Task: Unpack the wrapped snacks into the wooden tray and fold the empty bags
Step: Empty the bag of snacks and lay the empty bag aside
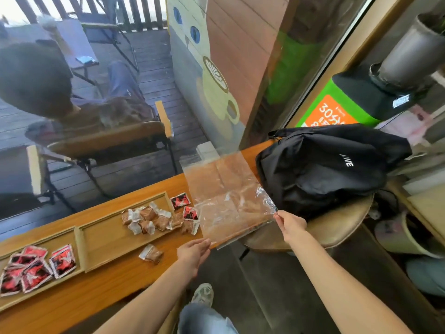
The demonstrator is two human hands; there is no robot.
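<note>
Two hands hold my clear bag (224, 196) flat over the table (115, 283) — left hand (192, 254) fingers pinch its near edge, right hand (290, 225) fingers pinch its right corner. Brown snacks (154, 219) lie in the wooden tray (103, 242) — red packets (36, 266) in its left compartment.

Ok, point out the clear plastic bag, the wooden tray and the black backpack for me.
clear plastic bag (224, 189), head view, middle of the flat sheet.
wooden tray (106, 237), head view, bare floor of the right compartment.
black backpack (320, 169), head view, front panel of fabric.
</note>
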